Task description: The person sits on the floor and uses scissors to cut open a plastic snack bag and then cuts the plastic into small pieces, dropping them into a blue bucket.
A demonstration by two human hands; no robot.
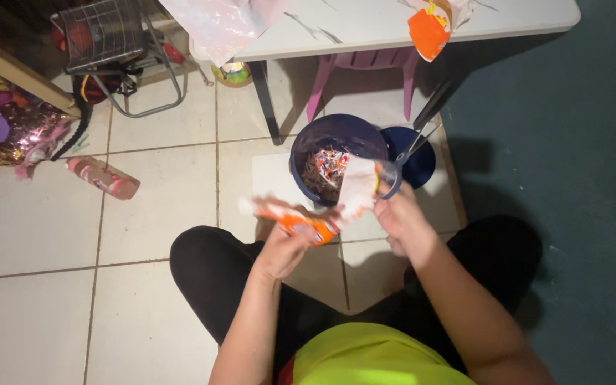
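With the left hand (283, 249) clenched on an orange wrapper (297, 222) and the right hand (397, 214) gripping scissors (401, 167), scraps could miss the blue bucket (336, 135) just beyond.

Single head cam, looking steeply down past the wearer's chest and lap onto the tiled floor (144, 235). Hands sit close, near frame centre. White table (393, 25) edge at 12 o'clock, wire basket (105, 32) at 10, dark carpet (593, 178) at 3. No second view.
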